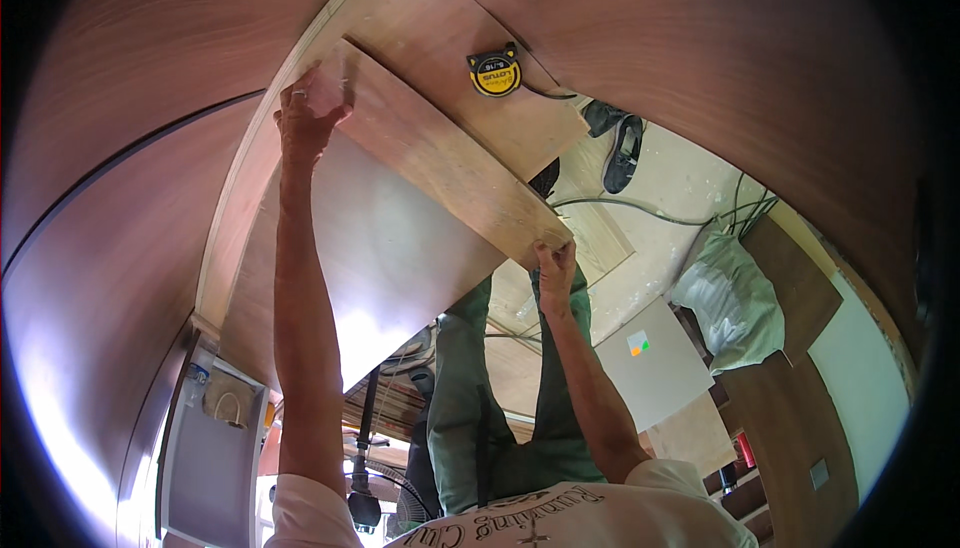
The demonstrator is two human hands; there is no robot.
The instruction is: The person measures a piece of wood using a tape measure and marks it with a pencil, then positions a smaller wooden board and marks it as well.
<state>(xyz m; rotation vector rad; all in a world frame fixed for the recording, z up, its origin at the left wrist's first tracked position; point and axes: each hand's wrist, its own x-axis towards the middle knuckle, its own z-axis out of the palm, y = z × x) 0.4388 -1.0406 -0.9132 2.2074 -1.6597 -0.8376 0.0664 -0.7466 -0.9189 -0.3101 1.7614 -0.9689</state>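
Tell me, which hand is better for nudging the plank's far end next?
Probably the left hand: it's at the far end of the plank, while the right hand pinches the near end.

- Board [450, 158], as I view it: light brown, streaked with darker grain.
- Tape measure [495, 74]: yellow and black.
- Trousers [462, 428]: dull green.
- Shirt [640, 518]: pale, dark lettering.
- Shoe [622, 156]: black.
- Right-hand panel [780, 68], on my feed: reddish brown, finely grained.

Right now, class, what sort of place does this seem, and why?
Probably a woodworking site: a tape measure lies on a wood panel, the left hand and right hand touch a wooden board, and a cable crosses the floor.
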